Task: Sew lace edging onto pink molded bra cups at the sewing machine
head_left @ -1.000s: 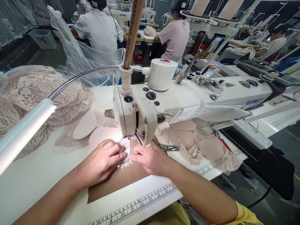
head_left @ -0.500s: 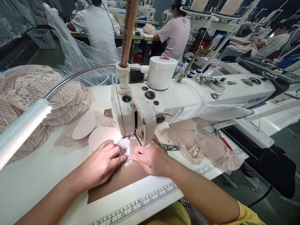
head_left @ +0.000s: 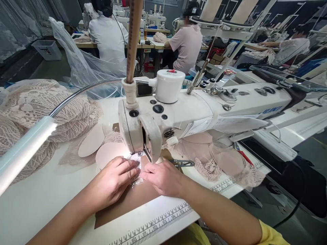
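Note:
A small piece of pale lace fabric (head_left: pixel 136 165) lies under the needle end of a white sewing machine (head_left: pixel 135 136). My left hand (head_left: pixel 116 178) rests over its left side, fingers together and bent onto the lace. From the right, my right hand (head_left: pixel 163 177) is closed in a pinch at the lace's edge, its fingertips close to my left ones. What is between those fingertips is mostly hidden. A clear plastic scrap (head_left: pixel 138 181) shows below the lace. Both hands are over a brown plate (head_left: pixel 122 209) set in the table.
Lace fabric (head_left: pixel 51 109) is heaped at left, near pale foam cups (head_left: pixel 92 141). More cups with lace (head_left: pixel 227 158) lie right, beside red-handled snips (head_left: pixel 245 157). A lamp (head_left: pixel 28 146) reaches in from the left. Co-workers (head_left: pixel 108 37) sit at machines beyond.
The view has shifted slightly, so the machine sits lower and further left. My left fingers have curled more over the lace. My right hand still pinches at its edge.

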The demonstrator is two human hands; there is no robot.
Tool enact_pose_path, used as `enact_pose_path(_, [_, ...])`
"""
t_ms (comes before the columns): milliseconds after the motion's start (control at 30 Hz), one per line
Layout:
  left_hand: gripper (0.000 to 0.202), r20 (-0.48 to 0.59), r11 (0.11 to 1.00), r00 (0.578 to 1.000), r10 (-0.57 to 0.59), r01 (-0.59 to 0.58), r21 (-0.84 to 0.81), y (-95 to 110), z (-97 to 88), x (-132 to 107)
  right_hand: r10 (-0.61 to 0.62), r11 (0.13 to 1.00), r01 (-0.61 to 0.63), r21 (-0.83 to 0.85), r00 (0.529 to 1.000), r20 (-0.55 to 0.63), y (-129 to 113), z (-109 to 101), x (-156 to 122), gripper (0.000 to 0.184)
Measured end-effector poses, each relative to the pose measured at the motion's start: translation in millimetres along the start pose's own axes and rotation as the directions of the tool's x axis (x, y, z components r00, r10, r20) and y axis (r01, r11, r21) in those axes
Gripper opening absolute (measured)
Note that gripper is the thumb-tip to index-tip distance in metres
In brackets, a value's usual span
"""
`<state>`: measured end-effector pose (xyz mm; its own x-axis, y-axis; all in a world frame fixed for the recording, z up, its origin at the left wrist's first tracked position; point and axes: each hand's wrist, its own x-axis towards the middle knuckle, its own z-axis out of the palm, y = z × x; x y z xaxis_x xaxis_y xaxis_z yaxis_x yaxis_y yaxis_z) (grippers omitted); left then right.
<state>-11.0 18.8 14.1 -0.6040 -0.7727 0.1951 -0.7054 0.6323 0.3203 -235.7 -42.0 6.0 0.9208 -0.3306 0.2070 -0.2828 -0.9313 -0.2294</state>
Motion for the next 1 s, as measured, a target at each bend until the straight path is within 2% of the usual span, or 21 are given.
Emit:
enact_pose_path(133, [0.029,-0.067,0.992,0.997,-0.042,0.050,0.113,0,4.7,8,-0.006,1.000,0.006,-0.028,1.000,0.009,0,-1,0,0.018])
enact_pose_path(233, [0.025,-0.030,0.980,0.999,-0.046,0.051,0.195,-2,7.2,12,0.017,0.999,-0.015,-0.043,1.000,0.027,0,-1,0,0.020])
enact_pose_path(533, [0.023,-0.014,0.965,0.998,-0.057,0.059,0.256,-3,5.0,15,0.055,0.998,-0.055,-0.044,0.998,0.009,-3,-4,3,0.017])
enact_pose_path(667, [0.024,-0.017,0.966,0.998,-0.061,0.064,0.250,-4,2.2,18,0.096,0.993,-0.096,-0.064,0.995,-0.006,-2,-3,6,0.020])
enact_pose_path(867, [0.021,-0.045,0.985,0.998,-0.052,0.059,0.162,-9,1.6,16,0.206,0.967,-0.211,-0.146,0.977,-0.048,-3,0,12,0.039])
enact_pose_path(1000, [0.022,-0.058,0.988,0.996,-0.075,0.082,0.128,-15,2.4,15,0.262,0.944,-0.271,-0.189,0.962,-0.072,-4,0,17,0.037])
